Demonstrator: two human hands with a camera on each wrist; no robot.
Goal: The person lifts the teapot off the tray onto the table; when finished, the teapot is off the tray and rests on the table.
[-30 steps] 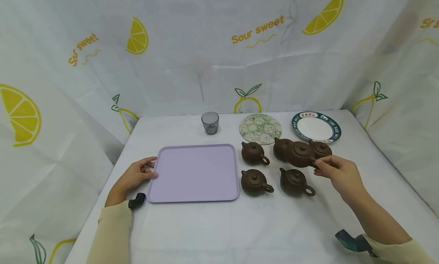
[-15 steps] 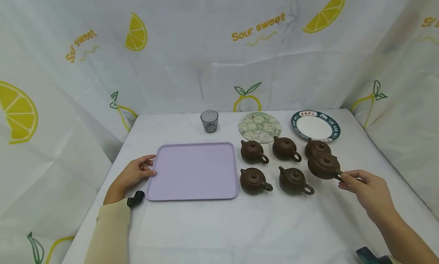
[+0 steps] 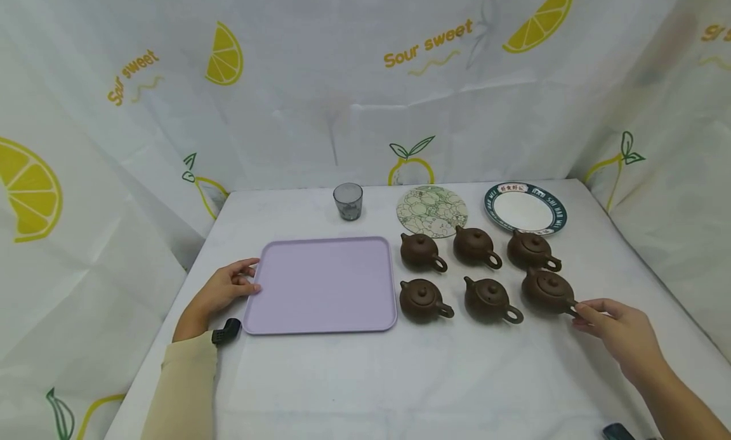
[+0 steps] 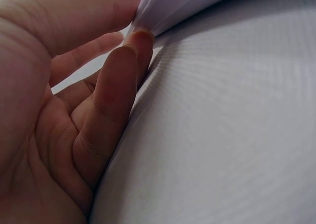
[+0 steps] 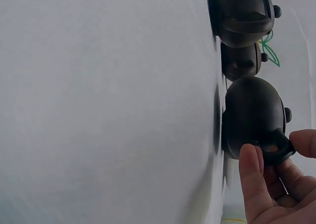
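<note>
At the right end of the front row, my right hand (image 3: 619,334) pinches the loop handle of a dark brown teapot (image 3: 549,292). In the right wrist view, the thumb and fingers meet at this teapot's handle (image 5: 280,150). Far to the left, my left hand (image 3: 224,289) grips the left edge of a flat lilac tray (image 3: 322,287). The left wrist view has the curled fingers (image 4: 111,85) at the tray edge (image 4: 173,9). Several matching lidded teapots stand between tray and right hand, among them one directly behind the held teapot (image 3: 531,249).
Behind the teapots lie a round green-patterned mat (image 3: 432,210) and a white plate with a dark green rim (image 3: 556,223). A grey transparent glass (image 3: 348,202) stands behind the tray. White cloth printed with lemons (image 3: 320,78) hangs around the table.
My right hand has carried the teapot rightward and toward me, then lowered it to the front row's right end. The left hand has stayed at the tray.
</note>
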